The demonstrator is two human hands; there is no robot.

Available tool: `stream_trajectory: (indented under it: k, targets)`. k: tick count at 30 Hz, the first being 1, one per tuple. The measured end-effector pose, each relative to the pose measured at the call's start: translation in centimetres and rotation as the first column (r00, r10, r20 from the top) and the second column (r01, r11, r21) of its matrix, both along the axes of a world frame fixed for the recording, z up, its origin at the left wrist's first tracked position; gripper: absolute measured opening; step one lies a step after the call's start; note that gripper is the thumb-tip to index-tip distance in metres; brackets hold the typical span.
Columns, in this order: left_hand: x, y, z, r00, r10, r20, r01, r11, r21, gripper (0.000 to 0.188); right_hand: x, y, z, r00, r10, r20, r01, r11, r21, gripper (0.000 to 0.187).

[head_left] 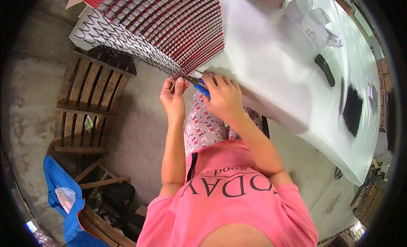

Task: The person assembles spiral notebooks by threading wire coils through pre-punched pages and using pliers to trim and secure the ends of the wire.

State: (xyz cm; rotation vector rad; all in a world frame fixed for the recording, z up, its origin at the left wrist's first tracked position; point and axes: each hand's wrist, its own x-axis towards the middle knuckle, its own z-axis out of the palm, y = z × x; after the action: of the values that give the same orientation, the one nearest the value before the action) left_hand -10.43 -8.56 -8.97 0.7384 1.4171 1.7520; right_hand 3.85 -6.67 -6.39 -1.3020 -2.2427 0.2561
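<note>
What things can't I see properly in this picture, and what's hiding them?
All in the head view:
Blue-handled tool: the right hand covers part of its handles.
Black wire: the left hand hides the bit it pinches, which is tiny anyway.
Red-and-black stack: the top edge cuts some off.
Clear bag: too blurry to tell what's inside.

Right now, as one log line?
left hand: pinching black wires; right hand: gripping blue-handled pliers; pliers tip: close to left hand; white table: crumpled wrapping on top
</note>
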Motion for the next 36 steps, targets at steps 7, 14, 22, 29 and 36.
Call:
stream_trajectory:
  k: [7, 14, 22, 29, 36]
  targets:
    - [-0.4, -0.2, -0.3, 0.998, -0.048, -0.032, 0.049, 0.998, 0.032, 0.014, 1.2, -0.5, -0.5, 0.998, -0.060, -0.004, 0.060, 0.998, -0.026, 0.037]
    - [0.1, -0.2, -1.0, 0.999, -0.038, 0.037, 0.035, 0.996, 0.081, 0.013, 1.6, 0.3, 0.3, 0.994, -0.046, -0.096, 0.060, 0.988, 0.140, 0.051]
    - [0.2, -0.3, -1.2, 1.000, -0.029, -0.006, 0.029, 0.996, 0.089, 0.011, 1.1, 1.3, -0.1, 0.991, -0.013, -0.136, 0.035, 0.987, 0.159, 0.049]
    - [0.2, -0.3, -1.2, 1.000, -0.017, -0.023, 0.019, 0.997, 0.078, 0.011, 1.0, 1.7, 0.4, 0.997, 0.030, -0.066, -0.025, 0.996, 0.087, 0.036]
    - [0.9, -1.1, -1.2, 1.000, 0.020, 0.010, -0.020, 0.999, 0.041, 0.011, 1.4, 2.3, -0.5, 0.997, 0.029, -0.078, -0.025, 0.998, 0.052, 0.036]
